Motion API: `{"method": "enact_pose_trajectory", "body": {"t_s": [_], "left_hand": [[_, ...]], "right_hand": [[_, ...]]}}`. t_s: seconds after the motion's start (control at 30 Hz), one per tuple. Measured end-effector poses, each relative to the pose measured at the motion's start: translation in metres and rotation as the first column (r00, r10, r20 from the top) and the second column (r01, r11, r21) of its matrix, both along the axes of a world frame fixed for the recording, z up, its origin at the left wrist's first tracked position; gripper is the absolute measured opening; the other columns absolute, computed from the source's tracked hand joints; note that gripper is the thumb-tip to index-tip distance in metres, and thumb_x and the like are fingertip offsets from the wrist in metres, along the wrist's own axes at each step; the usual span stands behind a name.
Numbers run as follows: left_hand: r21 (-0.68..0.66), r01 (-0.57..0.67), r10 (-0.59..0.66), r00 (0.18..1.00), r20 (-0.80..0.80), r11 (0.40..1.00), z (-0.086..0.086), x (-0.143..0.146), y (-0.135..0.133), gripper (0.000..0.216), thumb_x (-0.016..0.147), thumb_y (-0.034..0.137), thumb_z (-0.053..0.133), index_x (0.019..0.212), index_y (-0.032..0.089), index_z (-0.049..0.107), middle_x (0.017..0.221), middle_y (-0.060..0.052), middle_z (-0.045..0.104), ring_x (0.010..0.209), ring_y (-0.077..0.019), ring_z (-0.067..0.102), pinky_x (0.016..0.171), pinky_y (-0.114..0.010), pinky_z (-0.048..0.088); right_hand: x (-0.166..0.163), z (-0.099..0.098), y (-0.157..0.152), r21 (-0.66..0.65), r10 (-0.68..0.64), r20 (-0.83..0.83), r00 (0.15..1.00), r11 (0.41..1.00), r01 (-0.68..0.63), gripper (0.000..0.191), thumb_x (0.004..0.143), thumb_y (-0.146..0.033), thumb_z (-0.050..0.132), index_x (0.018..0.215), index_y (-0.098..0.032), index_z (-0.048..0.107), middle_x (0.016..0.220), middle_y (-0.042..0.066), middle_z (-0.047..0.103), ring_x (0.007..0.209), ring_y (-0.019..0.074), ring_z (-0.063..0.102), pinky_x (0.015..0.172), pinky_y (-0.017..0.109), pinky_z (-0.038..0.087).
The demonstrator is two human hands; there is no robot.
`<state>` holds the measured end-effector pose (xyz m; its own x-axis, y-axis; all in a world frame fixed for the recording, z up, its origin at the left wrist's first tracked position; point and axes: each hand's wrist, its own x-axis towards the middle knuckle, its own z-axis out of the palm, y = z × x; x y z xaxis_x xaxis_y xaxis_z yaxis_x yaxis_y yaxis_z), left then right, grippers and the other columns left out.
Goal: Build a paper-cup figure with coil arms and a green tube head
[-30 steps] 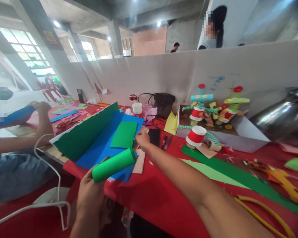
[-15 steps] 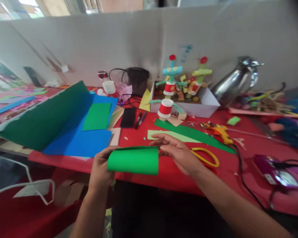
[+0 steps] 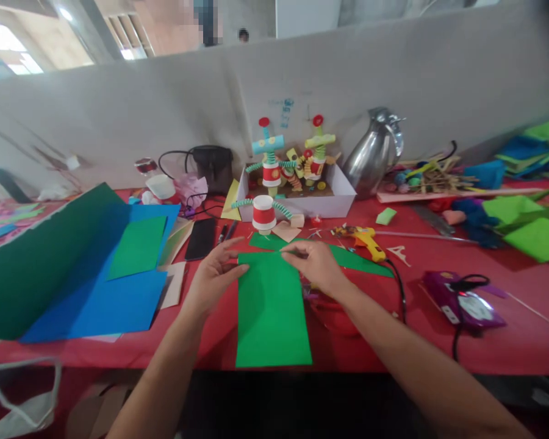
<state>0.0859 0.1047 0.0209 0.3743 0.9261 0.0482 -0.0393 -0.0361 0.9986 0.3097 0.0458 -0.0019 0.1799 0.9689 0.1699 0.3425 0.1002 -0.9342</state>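
A bright green paper sheet [image 3: 271, 311] lies flat and unrolled on the red table [image 3: 370, 341], its near edge at the table's front. My left hand [image 3: 213, 277] rests on the sheet's far left corner with fingers stretched out. My right hand [image 3: 313, 265] pinches the sheet's far right edge with fingertips pressed together. A darker green strip [image 3: 357, 261] lies just beyond my hands.
Blue paper [image 3: 105, 292] with a green sheet [image 3: 137, 247] and a dark green sheet [image 3: 41, 262] lie left. A phone [image 3: 200, 239], pens, a paper-cup figure [image 3: 264, 214], a white box [image 3: 341, 198] of figures, a glue gun [image 3: 365, 238], a steel jug [image 3: 374, 152] and a purple device [image 3: 462, 302] stand behind and right.
The green paper was a roll in my left hand; it now lies spread flat on the table under both hands. The view swung right and down.
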Motion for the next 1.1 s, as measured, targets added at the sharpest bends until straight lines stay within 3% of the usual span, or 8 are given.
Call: {"method": "enact_pose_trajectory", "body": {"t_s": [0.13, 0.23, 0.37, 0.5, 0.6, 0.7, 0.83, 1.1], "left_hand": [[-0.088, 0.124, -0.126, 0.992, -0.015, 0.988, 0.001, 0.018, 0.016, 0.062, 0.067, 0.02, 0.082, 0.126, 0.021, 0.063, 0.078, 0.0, 0.071, 0.067, -0.012, 0.065, 0.062, -0.021, 0.051], [-0.224, 0.167, -0.154, 0.985, 0.074, 0.96, -0.007, 0.028, 0.024, 0.042, 0.066, 0.025, 0.084, 0.105, 0.016, 0.072, 0.077, -0.004, 0.073, 0.069, -0.0158, 0.068, 0.066, -0.026, 0.055], [-0.32, 0.035, 0.017, 0.988, 0.156, 0.947, -0.021, 0.028, 0.037, 0.029, 0.062, 0.026, 0.086, 0.085, 0.014, 0.073, 0.075, -0.005, 0.075, 0.063, -0.0156, 0.068, 0.061, -0.026, 0.056], [-0.376, -0.056, 0.136, 0.972, 0.189, 0.925, -0.028, 0.015, 0.048, 0.032, 0.06, 0.024, 0.087, 0.088, 0.016, 0.073, 0.08, -0.005, 0.076, 0.067, -0.016, 0.07, 0.064, -0.027, 0.058], [-0.394, -0.042, 0.126, 0.974, 0.189, 0.918, -0.025, 0.01, 0.046, 0.03, 0.062, 0.024, 0.086, 0.089, 0.017, 0.074, 0.078, -0.004, 0.076, 0.066, -0.0155, 0.07, 0.064, -0.026, 0.058], [-0.377, 0.015, 0.052, 0.985, 0.167, 0.926, -0.021, 0.012, 0.038, 0.03, 0.065, 0.026, 0.084, 0.093, 0.017, 0.075, 0.075, -0.005, 0.076, 0.058, -0.0158, 0.068, 0.057, -0.026, 0.057], [-0.216, 0.067, -0.037, 0.989, 0.143, 0.974, -0.025, 0.014, 0.03, 0.025, 0.071, 0.024, 0.079, 0.096, 0.019, 0.078, 0.09, -0.008, 0.078, 0.075, -0.0224, 0.073, 0.071, -0.033, 0.06], [0.152, 0.187, -0.161, 0.973, -0.168, 0.97, -0.036, 0.006, 0.029, 0.03, 0.082, 0.012, 0.063, 0.102, 0.028, 0.078, 0.108, -0.004, 0.076, 0.105, -0.0248, 0.07, 0.094, -0.036, 0.056]], "right_hand": [[0.006, -0.011, 0.005, 0.031, -0.021, -0.184, 0.983, 0.999, 0.027, 0.027, 0.082, -0.039, 0.068, 0.099, -0.018, 0.074, 0.085, 0.005, 0.075, 0.07, 0.0179, 0.064, 0.061, 0.029, 0.047], [0.008, -0.011, 0.001, 0.18, -0.025, -0.168, 0.986, 0.982, 0.055, 0.024, 0.089, -0.033, 0.061, 0.108, -0.022, 0.071, 0.101, 0.006, 0.073, 0.084, 0.0201, 0.067, 0.07, 0.032, 0.053], [0.016, -0.004, -0.009, 0.479, -0.063, 0.319, 0.946, 0.872, -0.103, 0.039, 0.091, -0.007, 0.05, 0.116, -0.031, 0.068, 0.132, 0.004, 0.06, 0.123, 0.0233, 0.051, 0.101, 0.043, 0.045], [0.016, -0.002, -0.014, 0.4, 0.081, 0.6, 0.796, 0.832, -0.386, 0.04, 0.089, -0.002, 0.053, 0.108, -0.031, 0.072, 0.126, 0.003, 0.065, 0.116, 0.0244, 0.048, 0.098, 0.044, 0.044], [0.005, -0.004, -0.015, 0.379, 0.187, 0.408, 0.894, 0.856, -0.352, 0.021, 0.092, -0.014, 0.057, 0.096, -0.026, 0.073, 0.1, 0.003, 0.071, 0.097, 0.0214, 0.054, 0.088, 0.04, 0.046], [-0.006, -0.005, -0.014, 0.178, 0.177, 0.021, 0.984, 0.968, -0.178, 0.027, 0.096, -0.034, 0.055, 0.074, -0.022, 0.066, 0.073, 0.0, 0.064, 0.076, 0.0169, 0.056, 0.077, 0.034, 0.048], [-0.01, -0.011, -0.008, -0.147, 0.025, -0.476, 0.879, 0.983, -0.107, 0.028, 0.087, -0.047, 0.064, 0.077, -0.021, 0.063, 0.07, -0.002, 0.061, 0.065, 0.0137, 0.057, 0.062, 0.028, 0.048], [0.002, -0.009, -0.005, -0.397, -0.1, -0.593, 0.799, 0.9, -0.182, 0.026, 0.071, -0.041, 0.078, 0.07, -0.017, 0.067, 0.064, -0.001, 0.061, 0.054, 0.0093, 0.051, 0.047, 0.023, 0.039]]}}
